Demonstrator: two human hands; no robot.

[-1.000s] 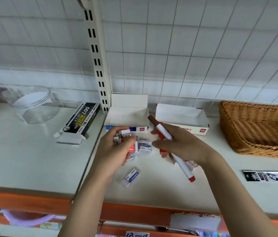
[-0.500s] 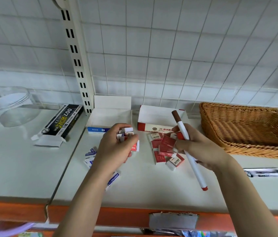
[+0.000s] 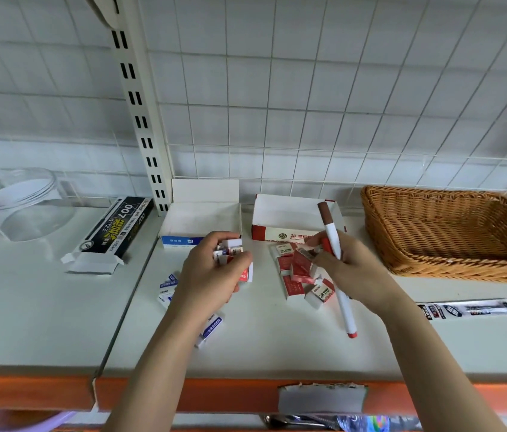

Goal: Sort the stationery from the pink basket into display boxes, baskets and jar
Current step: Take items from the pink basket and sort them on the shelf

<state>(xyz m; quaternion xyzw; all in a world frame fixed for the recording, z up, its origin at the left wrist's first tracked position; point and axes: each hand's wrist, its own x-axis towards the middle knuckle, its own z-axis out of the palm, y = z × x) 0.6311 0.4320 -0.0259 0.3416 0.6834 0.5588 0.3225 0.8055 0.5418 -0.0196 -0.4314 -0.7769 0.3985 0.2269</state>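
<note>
**With both hands loaded, the red box sits just above the right hand**

While the left hand curls round a small clutch of erasers at frame centre, the right hand grips a red-capped marker and seems to pinch a red eraser near its fingertips; that pinch is partly hidden. Marker's long axis runs near vertical in the frame, brown cap toward the top, red tip toward the bottom, leaning slightly right.

Loose red erasers lie in a pile touching the right hand, directly below the red display box. Blue erasers lie scattered under and beside the left forearm, below the blue display box.

Key relation: each box lies straight up-frame from the matching hand, so the right hand is nearer the red box, the left nearer the blue. Wicker basket sits right of centre, well apart from the left hand, near the right one; likely spot for the marker. Clear jar is at far left.
</note>
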